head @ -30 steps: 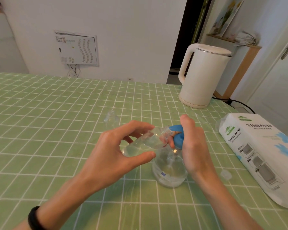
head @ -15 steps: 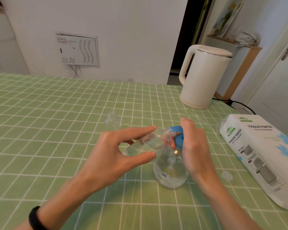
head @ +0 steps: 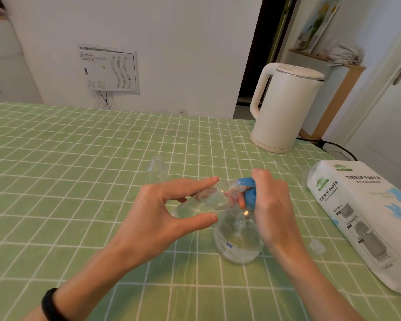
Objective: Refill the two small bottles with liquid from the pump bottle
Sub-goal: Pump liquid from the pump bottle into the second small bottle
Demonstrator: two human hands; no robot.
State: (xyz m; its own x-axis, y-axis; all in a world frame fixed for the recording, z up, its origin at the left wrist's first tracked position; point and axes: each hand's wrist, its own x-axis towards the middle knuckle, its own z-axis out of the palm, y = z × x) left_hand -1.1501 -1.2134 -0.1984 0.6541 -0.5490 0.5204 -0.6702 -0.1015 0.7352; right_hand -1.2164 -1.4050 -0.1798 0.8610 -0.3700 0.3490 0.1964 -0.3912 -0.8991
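Head view. Left hand (head: 158, 212): thumb and fingers pinch small clear plastic bottle (head: 204, 201), tilted, mouth at the pump's spout. Right hand (head: 271, 205): curled over blue head of clear pump bottle (head: 237, 237), upright on green-checked counter (head: 79, 181). Second small clear bottle (head: 156, 167): upright, just behind.

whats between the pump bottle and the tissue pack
Head view: a small clear plastic cap lies between the clear blue-topped pump bottle and the white tissue paper pack.

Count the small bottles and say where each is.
2. One small bottle is held tilted in the left hand, mouth at the pump bottle's nozzle; the second small bottle stands on the tablecloth behind that hand. None appears hidden.
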